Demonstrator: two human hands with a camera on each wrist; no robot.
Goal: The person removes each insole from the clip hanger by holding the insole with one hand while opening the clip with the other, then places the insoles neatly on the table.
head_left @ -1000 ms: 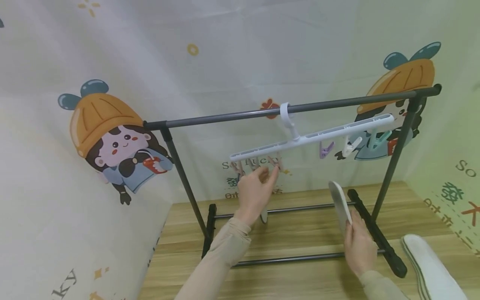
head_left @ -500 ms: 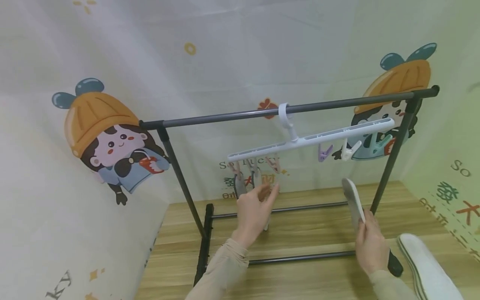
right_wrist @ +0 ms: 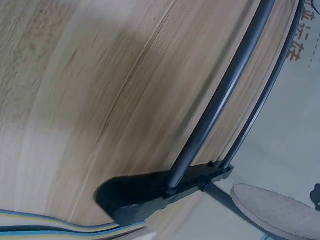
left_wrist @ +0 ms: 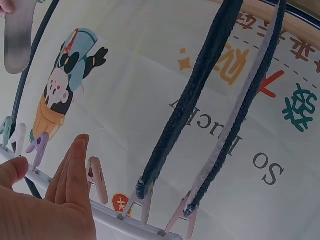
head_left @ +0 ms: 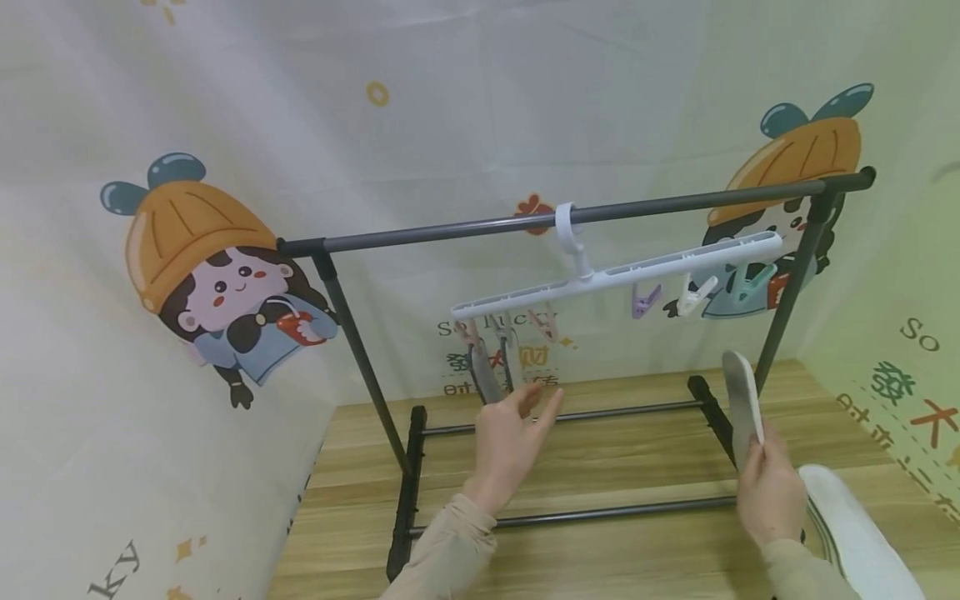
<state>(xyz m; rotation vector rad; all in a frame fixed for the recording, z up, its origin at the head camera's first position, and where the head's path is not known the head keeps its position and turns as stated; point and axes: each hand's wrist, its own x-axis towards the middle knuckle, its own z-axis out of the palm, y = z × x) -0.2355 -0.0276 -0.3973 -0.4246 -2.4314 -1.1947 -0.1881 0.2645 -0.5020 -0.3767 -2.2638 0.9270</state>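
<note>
My left hand (head_left: pixel 510 442) is below the left part of a white clip hanger (head_left: pixel 525 298), thumb and fingers apart and holding nothing. Just above it hangs a pink clip (head_left: pixel 544 323) with nothing in its jaws. Farther left, a dark-edged insole (head_left: pixel 486 377) and a second insole (left_wrist: pixel 190 105) hang from two clips, partly behind the hand in the head view. My right hand (head_left: pixel 774 492) grips a pale insole (head_left: pixel 741 396) by its lower part, upright, near the rack's right leg. The right wrist view shows that insole (right_wrist: pixel 275 212) but not the hand.
The hanger hooks over the top bar (head_left: pixel 450 232) of a dark rack on a wood-patterned surface (head_left: pixel 600 467). Purple (head_left: pixel 645 300), white (head_left: pixel 696 296) and green (head_left: pixel 752 285) clips hang at the right. A stack of white insoles (head_left: pixel 862 533) lies at the lower right.
My left hand has let go of the pink clip and dropped below it, its fingers spreading. My right hand has carried its insole to the right.
</note>
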